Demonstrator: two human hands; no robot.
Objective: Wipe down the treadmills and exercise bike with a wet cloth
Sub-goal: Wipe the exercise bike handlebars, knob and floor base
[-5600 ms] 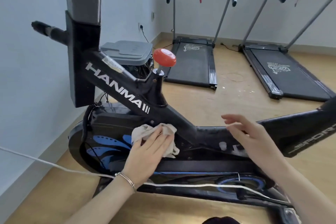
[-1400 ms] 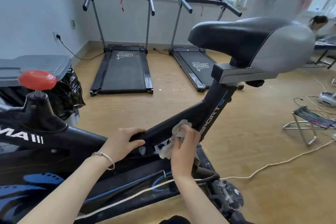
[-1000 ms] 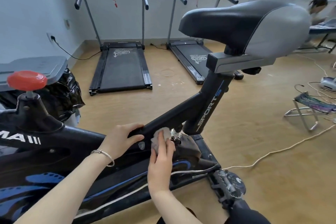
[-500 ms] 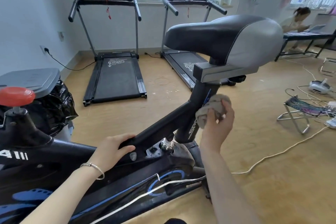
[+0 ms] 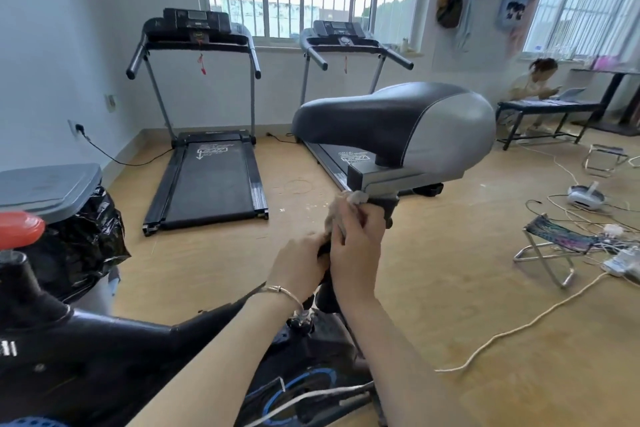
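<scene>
Head view, gym room, wood floor.

Exercise bike (image 5: 104, 340) fills the near left; black frame, red knob (image 5: 19, 229) at the left edge. Saddle (image 5: 398, 121), black and grey, stands mid-frame on its seat post (image 5: 389, 210).

Right hand (image 5: 353, 246): fingers curled, gripping the cloth (image 5: 348, 203), a pale crumpled rag pressed against the seat post just under the saddle's grey bracket. The cloth's upper edge touches the bracket.

Left hand (image 5: 299, 265): just left of the right hand and touching it, fingers curled round the post lower down. Thin metal bracelet (image 5: 284, 291) on the wrist.

Two treadmills stand side by side at the far wall under barred windows: left treadmill (image 5: 204, 180) in full view, right treadmill (image 5: 341, 36) with its deck partly hidden behind the saddle. Both are well apart from the hands.

Near left: a bin with a grey lid (image 5: 45, 184) and a black bag (image 5: 79, 243) hanging from it.

Right: white rope (image 5: 519, 326) trailing over the floor, folding stool (image 5: 554, 243), tangle of cables. Far right: a person (image 5: 536, 80) sits behind a low bench.
</scene>
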